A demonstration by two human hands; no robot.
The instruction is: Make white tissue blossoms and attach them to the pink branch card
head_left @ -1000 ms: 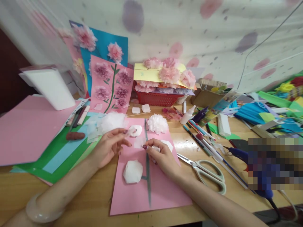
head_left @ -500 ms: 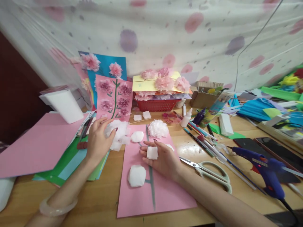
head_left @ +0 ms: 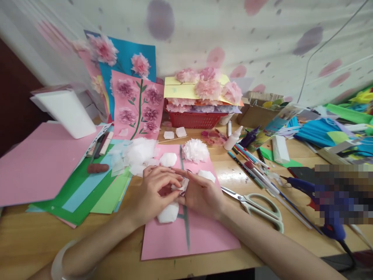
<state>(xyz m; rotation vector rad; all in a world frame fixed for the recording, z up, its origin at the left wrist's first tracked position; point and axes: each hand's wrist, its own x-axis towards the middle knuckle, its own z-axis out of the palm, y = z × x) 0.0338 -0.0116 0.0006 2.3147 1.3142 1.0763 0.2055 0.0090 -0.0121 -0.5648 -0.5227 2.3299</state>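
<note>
Illumination moderate and diffuse; source out of frame. Strong glare noted on the light-brown wooden tabletop [head_left: 233,179], at four o'clock from centre. Loose white tissue sheets [head_left: 140,151], towards nine o'clock, appear washed out. Dark-brown panel [head_left: 13,105] at the nine o'clock edge very dim. Fingers [head_left: 170,180] slightly soft. Wide-angle stretching at margins. Pixelation covers part of the blue plastic glue gun [head_left: 301,187], towards four o'clock.

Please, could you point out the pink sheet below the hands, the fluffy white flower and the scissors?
Pink sheet [head_left: 208,236]: head view, bare lower part.
Fluffy white flower [head_left: 196,151]: head view, middle of petals.
Scissors [head_left: 239,197]: head view, pivot.
</note>
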